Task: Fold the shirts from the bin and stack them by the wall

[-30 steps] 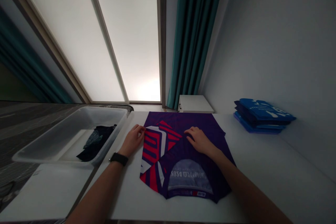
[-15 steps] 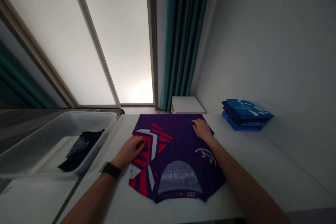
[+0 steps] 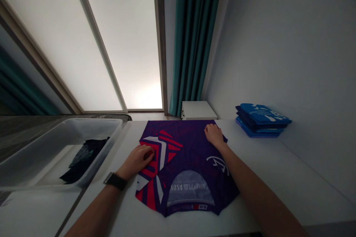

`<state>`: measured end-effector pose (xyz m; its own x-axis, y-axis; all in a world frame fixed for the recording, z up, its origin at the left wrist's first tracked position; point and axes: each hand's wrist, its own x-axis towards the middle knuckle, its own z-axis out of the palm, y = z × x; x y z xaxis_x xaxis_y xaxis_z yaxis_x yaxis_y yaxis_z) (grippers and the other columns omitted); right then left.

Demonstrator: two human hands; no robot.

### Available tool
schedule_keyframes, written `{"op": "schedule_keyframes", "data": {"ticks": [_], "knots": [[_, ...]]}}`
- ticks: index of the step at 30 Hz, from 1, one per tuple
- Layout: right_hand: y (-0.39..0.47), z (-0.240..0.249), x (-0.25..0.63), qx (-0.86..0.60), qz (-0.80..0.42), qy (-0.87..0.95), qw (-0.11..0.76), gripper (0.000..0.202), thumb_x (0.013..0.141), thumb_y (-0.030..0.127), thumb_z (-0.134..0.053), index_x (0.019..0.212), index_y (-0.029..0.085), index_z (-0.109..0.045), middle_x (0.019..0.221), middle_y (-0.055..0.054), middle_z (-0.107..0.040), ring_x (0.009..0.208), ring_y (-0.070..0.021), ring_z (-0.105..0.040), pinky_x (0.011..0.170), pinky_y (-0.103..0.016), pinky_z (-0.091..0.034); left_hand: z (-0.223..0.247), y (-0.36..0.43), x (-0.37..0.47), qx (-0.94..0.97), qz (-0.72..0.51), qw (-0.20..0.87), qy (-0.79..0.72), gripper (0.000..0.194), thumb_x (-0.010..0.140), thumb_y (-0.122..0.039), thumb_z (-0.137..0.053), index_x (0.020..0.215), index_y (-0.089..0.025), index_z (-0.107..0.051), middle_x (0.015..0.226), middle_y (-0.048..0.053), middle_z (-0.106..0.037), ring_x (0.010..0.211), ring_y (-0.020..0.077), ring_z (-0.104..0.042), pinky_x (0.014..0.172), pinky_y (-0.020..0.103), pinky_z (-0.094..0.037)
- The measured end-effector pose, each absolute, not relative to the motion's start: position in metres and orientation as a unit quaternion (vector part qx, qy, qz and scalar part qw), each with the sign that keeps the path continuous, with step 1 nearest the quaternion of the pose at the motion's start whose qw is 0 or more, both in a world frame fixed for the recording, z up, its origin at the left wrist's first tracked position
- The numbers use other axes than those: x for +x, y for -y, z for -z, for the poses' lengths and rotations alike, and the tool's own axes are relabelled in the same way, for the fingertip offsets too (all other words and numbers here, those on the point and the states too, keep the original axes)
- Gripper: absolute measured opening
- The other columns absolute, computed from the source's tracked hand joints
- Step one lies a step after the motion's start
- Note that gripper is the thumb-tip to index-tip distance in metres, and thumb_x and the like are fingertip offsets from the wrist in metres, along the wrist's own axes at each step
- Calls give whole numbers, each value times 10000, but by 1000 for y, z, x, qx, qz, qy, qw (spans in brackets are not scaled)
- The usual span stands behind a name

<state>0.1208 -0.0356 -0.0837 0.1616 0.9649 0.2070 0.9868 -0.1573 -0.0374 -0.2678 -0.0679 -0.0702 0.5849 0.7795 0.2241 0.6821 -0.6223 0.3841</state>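
A purple T-shirt [image 3: 191, 148] with red and white stripes on its left side lies spread on the white table, its grey-lined collar toward me. Fabric on both sides is turned inward over the body. My left hand [image 3: 140, 158], with a dark watch [image 3: 115, 180] on the wrist, is closed on the cloth at the striped left side, fingers curled and thumb near them. Farther up on the right side, my right hand [image 3: 214, 134] has bent fingers closed on the purple cloth. Its fingertips are partly hidden.
Folded blue garments [image 3: 261, 120] are stacked at the table's right, by the wall. On the left, a clear plastic bin [image 3: 116, 127] holds dark clothing [image 3: 86, 157]. A small white cabinet [image 3: 198, 110] stands beyond the white table [image 3: 122, 207], before a teal curtain [image 3: 197, 44].
My right hand's fingers look slightly more curled, and the hand has shifted a touch. My left hand and the T-shirt stay nearly still; the view moved slightly.
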Motion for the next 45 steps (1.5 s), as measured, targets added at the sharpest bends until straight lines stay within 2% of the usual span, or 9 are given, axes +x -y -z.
{"op": "schedule_keyframes", "data": {"ticks": [8, 15, 19, 22, 25, 31, 37, 45], "knots": [[39, 79, 116, -763, 83, 636, 86, 229, 960, 244, -403, 1033, 173, -608, 1104, -134, -621, 1069, -267, -507, 864, -386, -383, 72, 68, -268, 883, -183, 122, -414, 156, 904, -294, -484, 843, -232, -613, 773, 25, -646, 721, 198, -593, 752, 333, -442], [66, 78, 86, -700, 67, 703, 105, 401, 955, 276, -377, 1301, 138, -525, 1278, -152, -565, 1165, -262, -492, 968, -379, -370, 61, 74, -263, 897, -184, 60, -397, 196, 931, -284, -458, 882, -217, -636, 871, 42, -666, 833, 212, -600, 832, 369, -443], [93, 90, 54, -636, 13, 766, 92, 521, 976, 377, -317, 1409, 120, -449, 1454, -139, -454, 1346, -251, -373, 1113, -391, -263, 56, 88, -244, 902, -186, 14, -389, 301, 957, -325, -431, 1166, -216, -617, 1117, 80, -648, 1048, 248, -576, 929, 407, -450], [104, 96, 41, -628, -12, 775, 75, 593, 983, 442, -261, 1476, 127, -358, 1546, -119, -328, 1434, -245, -245, 1169, -436, -157, 66, 95, -231, 908, -168, -1, -383, 468, 961, -403, -437, 1400, -242, -458, 1405, 89, -505, 1273, 273, -465, 1055, 446, -391], [106, 95, 37, -629, -25, 775, 64, 628, 985, 468, -227, 1503, 121, -301, 1575, -110, -256, 1461, -228, -177, 1185, -449, -106, 80, 96, -228, 917, -134, -3, -376, 545, 975, -476, -390, 1474, -261, -358, 1531, 74, -368, 1393, 266, -346, 1139, 459, -302], [126, 81, 36, -611, -20, 789, 63, 676, 980, 527, -217, 1512, 114, -275, 1585, -109, -210, 1472, -237, -127, 1192, -467, -66, 82, 105, -228, 920, -114, -4, -376, 557, 994, -490, -325, 1499, -254, -313, 1555, 62, -330, 1438, 249, -273, 1178, 469, -235], [175, 75, 33, -568, -34, 820, 67, 710, 971, 583, -210, 1524, 139, -244, 1590, -94, -194, 1473, -234, -127, 1198, -448, -88, 74, 157, -218, 939, -94, 13, -330, 661, 972, -542, -355, 1539, -264, -160, 1580, 44, -268, 1459, 263, -211, 1179, 474, -223], [207, 79, 34, -567, -47, 821, 56, 757, 956, 620, -232, 1526, 121, -223, 1593, -103, -167, 1470, -247, -140, 1197, -432, -115, 70, 166, -223, 943, -56, 48, -323, 774, 909, -628, -427, 1539, -274, -149, 1589, 62, -231, 1461, 262, -206, 1183, 475, -191]]}}
